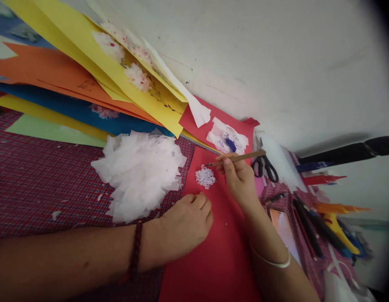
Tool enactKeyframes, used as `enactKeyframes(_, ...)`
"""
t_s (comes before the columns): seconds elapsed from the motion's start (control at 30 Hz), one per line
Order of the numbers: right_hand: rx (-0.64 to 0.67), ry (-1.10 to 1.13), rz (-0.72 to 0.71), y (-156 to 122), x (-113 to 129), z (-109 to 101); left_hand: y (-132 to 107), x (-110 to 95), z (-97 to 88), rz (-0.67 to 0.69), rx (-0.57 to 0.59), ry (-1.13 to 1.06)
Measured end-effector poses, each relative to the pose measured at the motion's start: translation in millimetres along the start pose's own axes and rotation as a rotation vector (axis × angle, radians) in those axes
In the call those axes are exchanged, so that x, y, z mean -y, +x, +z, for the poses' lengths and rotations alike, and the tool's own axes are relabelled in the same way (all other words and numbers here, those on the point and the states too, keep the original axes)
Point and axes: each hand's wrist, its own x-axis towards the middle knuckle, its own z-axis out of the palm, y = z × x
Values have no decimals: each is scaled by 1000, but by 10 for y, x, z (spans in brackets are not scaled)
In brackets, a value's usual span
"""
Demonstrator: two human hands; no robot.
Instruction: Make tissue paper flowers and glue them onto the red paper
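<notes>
My right hand (240, 180) grips a brown wooden pencil (245, 156), its pointed end close to the upper edge of a small flower of white paper bits with blue-violet marks (206, 178). That flower lies on a sheet of red paper (213, 260). Just below it, over the red sheet, is my left hand (190, 220) with its fingers curled together; the fingertips are turned away, so anything pinched there is hidden. A heap of white tissue paper pieces (139, 176) lies left of the red sheet.
Yellow paper sheets (68, 29) with paper flowers, orange sheets (56, 71) and a blue sheet (50, 102) are stacked at the upper left. Behind my right hand lie blue-stained white paper (218, 132) and black-handled scissors (266, 167). A phone (284, 226) and several pens sit at right.
</notes>
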Motion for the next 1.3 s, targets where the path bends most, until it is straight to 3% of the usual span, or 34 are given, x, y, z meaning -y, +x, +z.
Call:
enactKeyframes(0.23,6,-19,4,-3,-91,31,26,-4,-3,-12,6,-11)
enactKeyframes(0.73,44,55,75,60,-43,55,40,12,10,-18,18,-21)
enactKeyframes(1.03,-127,231,163,96,-193,25,35,4,14,-16,-16,-20)
enactKeyframes(1.3,-129,223,140,75,-155,30,39,12,11,-17,-5,-19)
